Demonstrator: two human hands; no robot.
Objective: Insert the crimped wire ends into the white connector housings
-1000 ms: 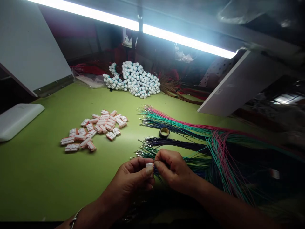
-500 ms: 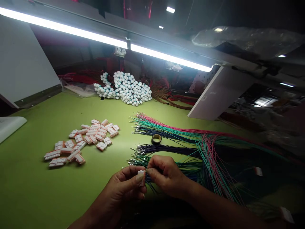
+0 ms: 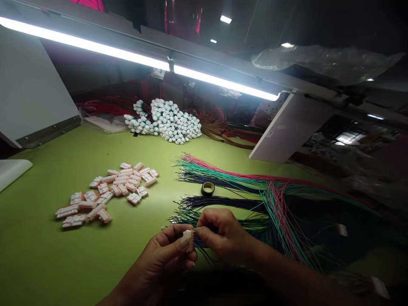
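Note:
My left hand (image 3: pixel 161 259) is shut on a small white-and-orange connector housing (image 3: pixel 189 240), gripping it between thumb and fingers. My right hand (image 3: pixel 223 235) pinches the thin wires (image 3: pixel 204 242) of a dark bundle right at the housing's edge, and the fingers hide the wire ends. Bundles of thin pink, teal and dark blue wires (image 3: pixel 242 182) with bare metal tips fan out to the right of my hands. A loose heap of matching connector housings (image 3: pixel 117 187) lies left of my hands on the green tabletop (image 3: pixel 47 255).
A small roll of dark tape (image 3: pixel 208 188) stands among the wires. Behind them is a large heap of white connectors (image 3: pixel 165 121), with brown and red wires (image 3: pixel 213 125) beside it. A fluorescent lamp (image 3: pixel 127 53) runs overhead, with white panels (image 3: pixel 290 129) at both sides.
The view has shifted slightly, moving the table contents left and down. My hands stay together on the housing and wires, with the housing turned slightly.

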